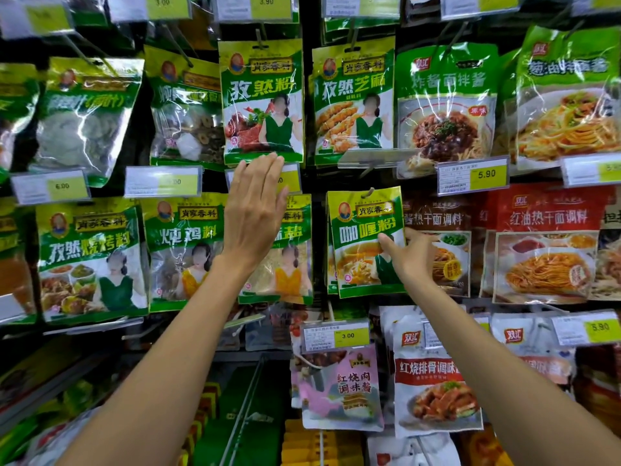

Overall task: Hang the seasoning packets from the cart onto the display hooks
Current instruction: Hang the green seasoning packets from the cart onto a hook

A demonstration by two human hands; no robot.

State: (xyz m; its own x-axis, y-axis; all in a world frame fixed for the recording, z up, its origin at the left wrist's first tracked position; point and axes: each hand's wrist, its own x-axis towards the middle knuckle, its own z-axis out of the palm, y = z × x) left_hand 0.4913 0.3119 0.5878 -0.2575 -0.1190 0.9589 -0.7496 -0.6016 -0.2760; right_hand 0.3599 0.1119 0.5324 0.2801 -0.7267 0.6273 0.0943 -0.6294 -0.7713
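Note:
A green and yellow curry powder packet (364, 227) hangs at the middle of the display, its hole on a hook (370, 191). My right hand (408, 253) pinches its right edge, thumb on the front. My left hand (257, 210) is raised with straight fingers; its fingertips touch the bottom edge of the cumin powder packet (262, 95) on the row above. The left hand covers part of a price tag (292, 178) and a packet (295, 250) behind it. The cart is out of view.
Rows of hanging seasoning packets fill the display, with yellow price tags (472, 178) on hook ends sticking out toward me. Red and white sauce pouches (433, 381) hang lower right. Stacked yellow boxes (302, 445) sit on a shelf below.

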